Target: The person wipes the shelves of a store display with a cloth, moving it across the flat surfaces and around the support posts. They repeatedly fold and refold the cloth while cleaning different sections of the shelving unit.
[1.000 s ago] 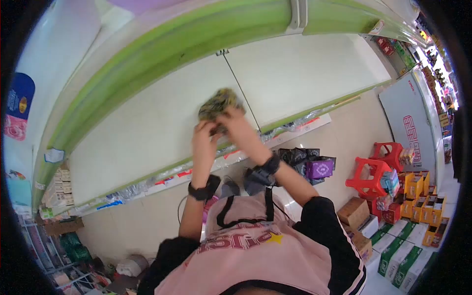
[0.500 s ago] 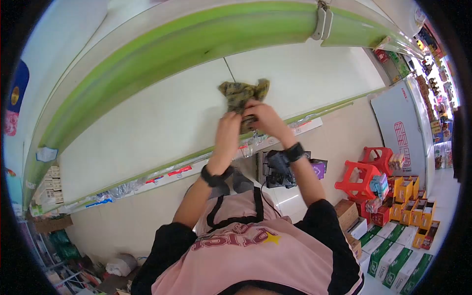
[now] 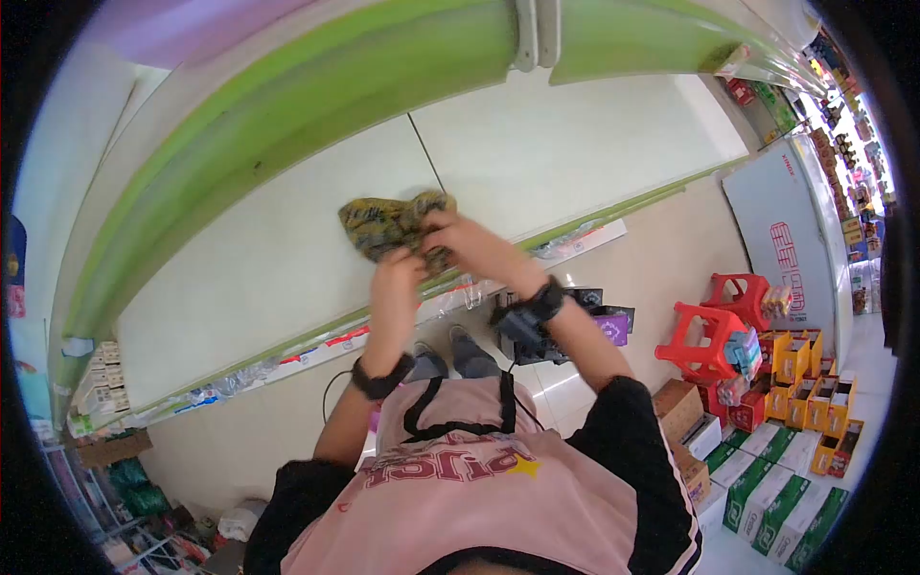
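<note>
A crumpled yellow-and-black patterned cloth (image 3: 383,224) rests on the white shelf surface (image 3: 259,278), near its front edge. My left hand (image 3: 395,287) is at the cloth's near side, its fingers closed on the fabric. From the right, my right hand (image 3: 470,247) grips the cloth's right part, its fingers slightly blurred. Part of the cloth between the two hands is hidden by my fingers. Black bands circle both wrists.
A green curved panel (image 3: 383,105) runs behind the shelf. Price labels line the front edge strip (image 3: 326,347). Red stools (image 3: 698,343), yellow boxes (image 3: 791,364) and green-and-white cartons (image 3: 767,498) stand at right. A purple box (image 3: 613,329) is below the shelf.
Both hands and the cloth have moved left along the shelf. The cloth's far part now spreads toward the left instead of pointing away. The view has shifted a little.
</note>
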{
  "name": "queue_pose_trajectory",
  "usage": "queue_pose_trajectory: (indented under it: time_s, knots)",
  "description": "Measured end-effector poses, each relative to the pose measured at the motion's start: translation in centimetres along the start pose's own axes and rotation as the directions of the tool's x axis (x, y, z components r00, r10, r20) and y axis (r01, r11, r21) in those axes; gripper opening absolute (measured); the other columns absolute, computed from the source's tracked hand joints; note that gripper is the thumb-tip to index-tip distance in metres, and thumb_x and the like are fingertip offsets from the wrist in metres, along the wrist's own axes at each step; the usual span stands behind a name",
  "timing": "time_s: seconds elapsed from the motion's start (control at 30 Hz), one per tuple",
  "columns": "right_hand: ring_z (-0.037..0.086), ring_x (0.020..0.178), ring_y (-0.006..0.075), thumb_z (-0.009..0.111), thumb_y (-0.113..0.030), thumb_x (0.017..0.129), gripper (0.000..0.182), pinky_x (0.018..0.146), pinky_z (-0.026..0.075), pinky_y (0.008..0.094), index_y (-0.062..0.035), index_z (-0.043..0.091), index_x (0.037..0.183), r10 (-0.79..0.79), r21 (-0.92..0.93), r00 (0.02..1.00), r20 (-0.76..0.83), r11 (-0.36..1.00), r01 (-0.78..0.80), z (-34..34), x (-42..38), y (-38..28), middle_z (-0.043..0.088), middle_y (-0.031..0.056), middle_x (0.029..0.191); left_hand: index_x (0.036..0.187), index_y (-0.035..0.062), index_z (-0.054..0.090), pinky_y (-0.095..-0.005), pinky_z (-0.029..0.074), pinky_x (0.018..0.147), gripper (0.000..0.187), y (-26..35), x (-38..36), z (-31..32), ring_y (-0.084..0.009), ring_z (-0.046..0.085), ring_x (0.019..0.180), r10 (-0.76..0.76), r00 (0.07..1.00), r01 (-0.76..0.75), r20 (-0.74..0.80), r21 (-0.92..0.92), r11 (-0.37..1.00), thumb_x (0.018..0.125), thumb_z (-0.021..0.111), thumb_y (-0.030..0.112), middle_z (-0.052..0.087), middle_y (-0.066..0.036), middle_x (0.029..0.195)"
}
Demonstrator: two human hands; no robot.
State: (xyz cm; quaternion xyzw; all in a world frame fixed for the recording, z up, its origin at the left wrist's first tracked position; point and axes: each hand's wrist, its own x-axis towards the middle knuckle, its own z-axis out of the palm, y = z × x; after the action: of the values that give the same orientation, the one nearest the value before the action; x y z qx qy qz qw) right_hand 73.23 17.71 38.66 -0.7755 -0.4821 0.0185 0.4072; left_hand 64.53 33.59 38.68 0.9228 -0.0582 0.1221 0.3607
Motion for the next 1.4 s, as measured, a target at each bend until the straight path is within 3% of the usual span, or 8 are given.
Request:
queue_pose_trajectory:
  time_s: [0.17,0.27,0.57,0.6,0.67,0.77,1.03,1.4]
  knots:
    - [0.052,0.104,0.0339,0.059,0.011,0.061,0.035,0.09,0.043,0.039,0.0004,0.063,0.094,0.222,-0.068,0.973,0.061,0.974,-0.218,-10.8,-7.0,4.4,0.056,0.0157,0.108,0.069,-0.004,0.059,-0.0412,0.047,0.075,0.006,7.8,6.0,9.9,-0.0357,0.056,0.085,0.288,0.957,-0.289,0.035,0.037,0.957,0.066,0.056,0.0,0.057,-0.02,0.082]
    - [0.052,0.103,0.0335,0.061,0.01,0.061,0.032,0.089,0.044,0.0387,0.0011,0.062,0.092,0.295,-0.153,0.955,0.019,0.945,-0.289,-11.8,-8.0,4.1,0.056,0.0151,0.105,0.071,-0.0051,0.057,-0.0415,0.046,0.075,0.007,10.1,7.1,11.8,-0.0334,0.055,0.089,0.22,0.964,-0.251,0.149,0.24,0.938,0.068,0.055,0.0,0.055,-0.018,0.085]
    - [0.053,0.096,0.0333,0.069,0.003,0.058,0.031,0.085,0.044,0.0399,-0.0003,0.062,0.089,0.038,-0.091,0.998,0.041,0.995,-0.034,-0.8,-0.4,-0.1,0.054,0.0131,0.099,0.087,-0.0031,0.058,-0.0451,0.043,0.078,0.018,-0.7,0.8,2.5,-0.0369,0.052,0.095,0.162,0.985,-0.155,-0.053,0.11,0.982,0.072,0.051,0.004,0.056,-0.021,0.097]
    - [0.052,0.099,0.033,0.07,0.0,0.058,0.031,0.086,0.043,0.0403,-0.0009,0.062,0.088,0.039,-0.123,0.999,0.027,0.992,-0.035,1.2,0.7,-1.2,0.055,0.0124,0.099,0.085,-0.0022,0.057,-0.0446,0.043,0.079,0.016,-1.2,0.5,-0.4,-0.0365,0.052,0.092,0.044,0.995,-0.065,0.088,0.253,0.965,0.073,0.05,0.005,0.056,-0.02,0.096]
    - [0.051,0.097,0.0327,0.062,0.002,0.061,0.024,0.085,0.042,0.0417,-0.003,0.063,0.085,-0.002,-0.092,1.0,-0.02,0.996,0.0,4.6,2.9,-2.6,0.053,0.0132,0.098,0.068,-0.0025,0.058,-0.0422,0.043,0.074,0.006,-4.5,-1.9,-2.0,-0.0349,0.053,0.084,0.058,0.982,-0.031,-0.18,0.152,0.988,0.069,0.054,0.002,0.058,-0.018,0.081]
    - [0.051,0.094,0.0316,0.063,0.004,0.061,0.027,0.084,0.043,0.039,-0.0015,0.062,0.087,-0.001,-0.184,0.998,-0.06,0.983,-0.01,6.9,3.9,-4.6,0.053,0.0119,0.099,0.067,-0.0036,0.057,-0.0412,0.042,0.068,0.005,-3.0,-2.7,-5.1,-0.0335,0.052,0.079,-0.041,0.996,0.06,-0.084,0.232,0.971,0.067,0.053,0.0,0.055,-0.016,0.075]
    - [0.047,0.11,0.0357,0.063,0.009,0.058,0.035,0.093,0.041,0.0381,0.0004,0.061,0.092,0.043,-0.006,0.964,0.263,0.999,-0.043,-4.9,-1.1,2.2,0.052,0.0158,0.111,0.072,-0.0034,0.061,-0.0429,0.045,0.075,0.007,3.7,1.7,3.7,-0.035,0.055,0.083,0.158,0.984,-0.143,-0.076,0.176,0.974,0.066,0.058,-0.001,0.058,-0.017,0.082]
    - [0.053,0.106,0.0288,0.06,0.011,0.068,0.028,0.088,0.045,0.035,0.0005,0.06,0.094,0.4,-0.219,0.913,-0.086,0.886,-0.409,-17.9,-13.5,7.6,0.05,0.0126,0.112,0.073,0.0004,0.061,-0.0409,0.045,0.078,0.009,14.6,10.6,18.1,-0.0295,0.054,0.087,0.404,0.914,-0.404,0.03,0.15,0.902,0.073,0.053,0.004,0.058,-0.015,0.087]
